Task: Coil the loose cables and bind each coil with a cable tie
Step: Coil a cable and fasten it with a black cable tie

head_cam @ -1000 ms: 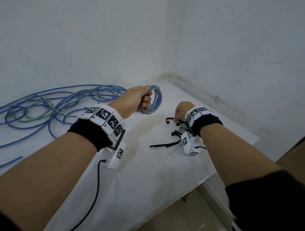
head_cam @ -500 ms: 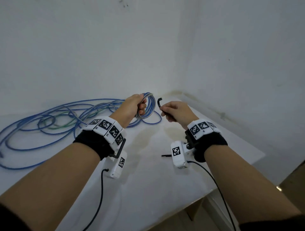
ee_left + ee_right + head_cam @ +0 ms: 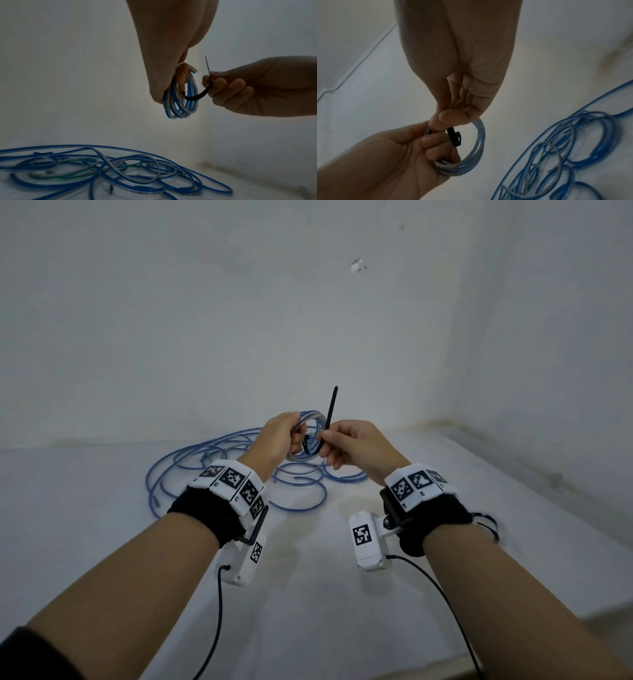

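My left hand (image 3: 279, 436) grips a small coil of blue and clear cable (image 3: 310, 419), held up above the white table (image 3: 308, 594). In the left wrist view the coil (image 3: 181, 108) hangs from my curled fingers. My right hand (image 3: 349, 445) pinches a black cable tie (image 3: 330, 409) between thumb and fingers. The tie's tail points up, and its lower end curves into the coil's ring (image 3: 195, 96). In the right wrist view the tie's head (image 3: 456, 138) sits inside the coil (image 3: 479, 135), next to my left fingers (image 3: 433, 142).
A loose tangle of blue cables (image 3: 212, 460) with a green strand (image 3: 72, 174) lies on the table behind my hands. More black cable ties (image 3: 489, 525) lie by my right wrist. White walls meet in a corner at the table's far right.
My right hand lifted a cable tie off the table and brought it to the coil. Both hands have risen, and the tie's end now reaches into the coil.
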Tool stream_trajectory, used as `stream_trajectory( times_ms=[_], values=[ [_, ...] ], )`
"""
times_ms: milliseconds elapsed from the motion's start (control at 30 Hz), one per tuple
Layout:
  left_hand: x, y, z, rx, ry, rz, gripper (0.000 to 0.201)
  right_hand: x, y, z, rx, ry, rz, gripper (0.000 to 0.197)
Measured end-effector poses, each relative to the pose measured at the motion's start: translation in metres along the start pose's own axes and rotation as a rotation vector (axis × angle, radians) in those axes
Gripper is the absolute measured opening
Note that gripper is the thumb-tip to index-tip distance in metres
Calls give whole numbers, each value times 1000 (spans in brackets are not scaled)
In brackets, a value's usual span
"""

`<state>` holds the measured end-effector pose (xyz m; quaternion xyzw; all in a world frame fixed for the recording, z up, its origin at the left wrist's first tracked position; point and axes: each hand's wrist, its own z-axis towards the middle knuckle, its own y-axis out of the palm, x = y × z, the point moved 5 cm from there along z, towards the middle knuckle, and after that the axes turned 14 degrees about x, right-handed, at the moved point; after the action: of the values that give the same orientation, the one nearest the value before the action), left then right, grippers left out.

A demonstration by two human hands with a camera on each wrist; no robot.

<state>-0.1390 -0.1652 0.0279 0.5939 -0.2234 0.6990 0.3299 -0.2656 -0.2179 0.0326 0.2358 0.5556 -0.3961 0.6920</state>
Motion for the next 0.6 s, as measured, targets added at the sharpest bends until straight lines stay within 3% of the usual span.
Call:
stream_trajectory(
  times_ms=[333, 600],
  values=[
    [6, -75, 2, 115, 103, 252, 36, -14, 74, 8, -2, -111, 82, 13],
    [0, -102, 3, 109, 201, 536, 39, -17, 102, 11, -74, -140, 133, 10]
  ],
)
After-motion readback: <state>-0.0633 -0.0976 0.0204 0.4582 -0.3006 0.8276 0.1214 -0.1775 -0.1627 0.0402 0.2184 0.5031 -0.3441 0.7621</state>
